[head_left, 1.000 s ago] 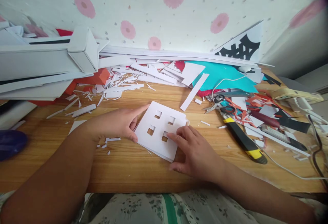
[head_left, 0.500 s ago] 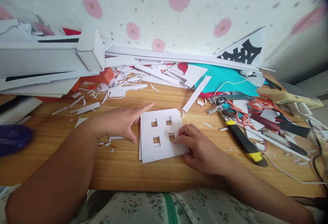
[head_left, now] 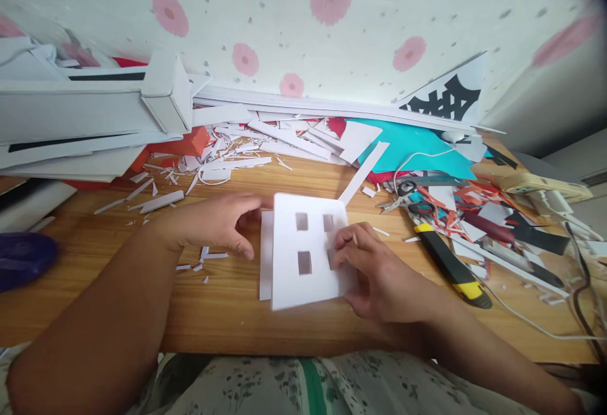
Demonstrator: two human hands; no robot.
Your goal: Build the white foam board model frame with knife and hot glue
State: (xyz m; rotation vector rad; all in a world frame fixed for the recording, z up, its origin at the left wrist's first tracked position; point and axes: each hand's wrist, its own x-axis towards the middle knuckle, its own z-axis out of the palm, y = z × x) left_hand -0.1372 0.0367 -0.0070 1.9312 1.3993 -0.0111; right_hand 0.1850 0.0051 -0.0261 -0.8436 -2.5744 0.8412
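Note:
A white foam-board panel with several square cut-outs [head_left: 287,288] is lifted off the table, its left side tilted up. My right hand [head_left: 372,269] grips its right edge, fingers bent over the front near the lower right cut-out and thumb below. Underneath, a second white panel [head_left: 266,257] lies on the wood, only its left strip showing. My left hand [head_left: 222,225] is just left of both panels, thumb and fingers apart in a curved shape. Its fingertips come close to the upper left corner of the lifted panel; whether they touch it I cannot tell.
On the right lie a black and yellow utility knife [head_left: 450,266], scissors [head_left: 403,197] and coloured scraps. White offcuts [head_left: 232,143] are heaped along the back, beside a turquoise sheet [head_left: 412,143]. A white board structure [head_left: 71,108] stands back left; a blue object [head_left: 26,260] lies at far left.
My right hand has raised the upper panel and shifted it right, uncovering more of the panel beneath. My left hand's fingers have curled inward from their outstretched pose.

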